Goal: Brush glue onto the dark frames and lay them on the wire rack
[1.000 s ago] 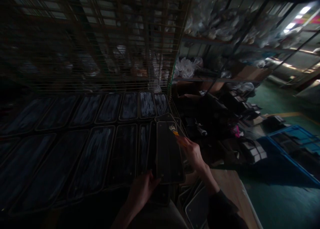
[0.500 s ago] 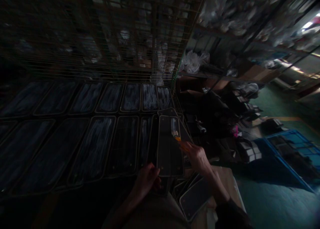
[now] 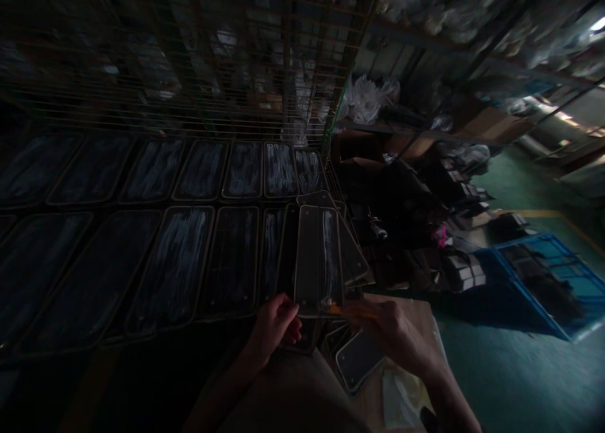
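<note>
One dark rectangular panel (image 3: 309, 256) with a pale rim sits at the centre of my head-camera feed, lying on top of other panels at the near right end of the laid-out rows. A whitish streak (image 3: 329, 250) runs down its right half; the left half is plain dark. At the panel's near edge, toward the right corner, I see the bristles of a brush (image 3: 336, 309) with an orange handle. My right hand (image 3: 394, 329) is closed around that handle, which points leftward across the near edge. My left hand (image 3: 276, 326) is at the panel's near left corner, fingers curled and thumb at the edge; from here I cannot tell whether it pinches the corner or only rests against it.

Under the panel, another dark panel (image 3: 354, 256) juts out askew to the right. To the left, I have two rows of similar panels, a near row (image 3: 172, 266) and a far row (image 3: 201, 168), most of them streaked whitish. Just below my right hand, a few loose panels (image 3: 359, 360) lean over a pale wooden board (image 3: 420, 313). Behind the far row rises a wire mesh (image 3: 309, 102). Farther right, I make out clear plastic bags (image 3: 366, 99) and a cardboard box (image 3: 491, 121) on shelving, and a blue crate (image 3: 524, 300) on the green floor (image 3: 510, 382). Much of the view is dim.
</note>
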The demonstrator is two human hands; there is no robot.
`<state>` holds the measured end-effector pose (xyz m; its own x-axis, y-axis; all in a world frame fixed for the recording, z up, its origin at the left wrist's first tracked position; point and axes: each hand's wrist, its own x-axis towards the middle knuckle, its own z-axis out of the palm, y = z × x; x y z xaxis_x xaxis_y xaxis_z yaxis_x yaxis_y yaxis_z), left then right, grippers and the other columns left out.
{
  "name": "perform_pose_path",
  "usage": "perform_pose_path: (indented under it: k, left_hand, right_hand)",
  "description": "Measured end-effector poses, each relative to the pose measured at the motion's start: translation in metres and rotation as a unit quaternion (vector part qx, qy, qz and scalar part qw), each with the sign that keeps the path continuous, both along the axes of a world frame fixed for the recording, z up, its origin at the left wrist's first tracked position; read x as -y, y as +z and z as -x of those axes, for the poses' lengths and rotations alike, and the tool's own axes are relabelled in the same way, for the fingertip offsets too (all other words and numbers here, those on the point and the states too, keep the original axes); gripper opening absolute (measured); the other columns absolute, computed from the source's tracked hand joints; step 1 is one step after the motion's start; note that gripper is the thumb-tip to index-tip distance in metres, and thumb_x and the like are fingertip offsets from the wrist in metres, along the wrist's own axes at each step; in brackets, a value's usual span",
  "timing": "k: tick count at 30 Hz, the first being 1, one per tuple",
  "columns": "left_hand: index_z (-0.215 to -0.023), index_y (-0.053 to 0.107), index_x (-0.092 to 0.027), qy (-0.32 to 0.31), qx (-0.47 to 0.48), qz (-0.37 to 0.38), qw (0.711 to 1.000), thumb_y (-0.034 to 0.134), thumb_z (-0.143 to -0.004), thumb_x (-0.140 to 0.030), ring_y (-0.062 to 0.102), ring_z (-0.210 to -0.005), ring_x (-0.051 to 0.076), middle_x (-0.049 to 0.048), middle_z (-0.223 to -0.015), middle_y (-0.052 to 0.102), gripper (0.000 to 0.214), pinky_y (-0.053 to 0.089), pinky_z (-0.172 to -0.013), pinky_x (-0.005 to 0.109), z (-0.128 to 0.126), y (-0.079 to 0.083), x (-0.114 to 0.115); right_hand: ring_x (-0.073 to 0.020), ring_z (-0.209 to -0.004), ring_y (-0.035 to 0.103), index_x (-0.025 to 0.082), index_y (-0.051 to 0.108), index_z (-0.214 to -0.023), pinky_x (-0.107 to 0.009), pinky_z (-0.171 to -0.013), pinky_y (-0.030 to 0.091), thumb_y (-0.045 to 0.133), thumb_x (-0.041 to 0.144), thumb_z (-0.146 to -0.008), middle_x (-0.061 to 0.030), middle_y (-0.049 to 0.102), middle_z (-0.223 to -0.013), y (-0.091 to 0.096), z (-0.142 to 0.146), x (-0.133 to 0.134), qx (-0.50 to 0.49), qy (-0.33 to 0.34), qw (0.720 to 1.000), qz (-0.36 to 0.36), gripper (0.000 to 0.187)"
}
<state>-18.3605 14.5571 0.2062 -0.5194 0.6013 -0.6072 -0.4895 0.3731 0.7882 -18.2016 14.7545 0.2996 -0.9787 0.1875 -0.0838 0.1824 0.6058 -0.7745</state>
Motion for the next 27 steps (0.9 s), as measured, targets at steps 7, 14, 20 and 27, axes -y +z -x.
perform_pose_path:
  k: [7,14,20,27]
  left_hand:
    - [-0.077,0.048,-0.019,-0.027,-0.029,0.015,0.999,0.063,-0.075,-0.047,0.058,-0.039,0.014,-0.0014,-0.054,0.062,0.032,0.043,-0.036,0.021,0.005,-0.006,-0.001]
    - [-0.078,0.047,-0.019,-0.03,-0.041,0.003,0.999,0.06,-0.077,-0.047,0.06,-0.04,0.014,-0.0023,-0.054,0.061,0.031,0.045,-0.037,0.022,0.005,-0.009,0.0]
    - [-0.077,0.046,-0.018,-0.022,-0.041,-0.007,0.999,0.059,-0.077,-0.048,0.059,-0.04,0.013,-0.0022,-0.054,0.061,0.032,0.045,-0.038,0.022,0.004,-0.006,0.002]
    - [-0.079,0.047,-0.018,-0.031,-0.039,0.008,0.999,0.055,-0.081,-0.041,0.059,-0.04,0.013,-0.0024,-0.055,0.062,0.024,0.044,-0.037,0.02,0.006,-0.004,0.001]
  right_hand:
    - [-0.0119,-0.058,0.065,0.016,0.06,-0.102,-0.022,-0.055,0.054,0.044,0.043,-0.097,0.0003,0.066,-0.066,-0.023,0.072,-0.047,-0.043,-0.038,0.977,0.205,0.032]
    - [-0.014,-0.065,0.067,0.019,0.06,-0.106,-0.025,-0.066,0.057,0.045,0.044,-0.096,-0.0004,0.066,-0.073,-0.032,0.133,-0.076,-0.171,-0.128,0.975,0.059,0.031]
    - [-0.0177,-0.083,0.071,0.022,0.061,-0.111,-0.028,-0.074,0.056,0.046,0.036,-0.096,-0.0038,0.071,-0.098,-0.044,0.16,-0.069,-0.191,-0.081,0.973,-0.104,0.026]
    - [-0.0129,-0.081,0.069,0.024,0.059,-0.117,-0.023,-0.071,0.053,0.045,0.032,-0.098,-0.0019,0.07,-0.099,-0.042,0.112,-0.039,-0.106,0.012,0.993,-0.045,0.024]
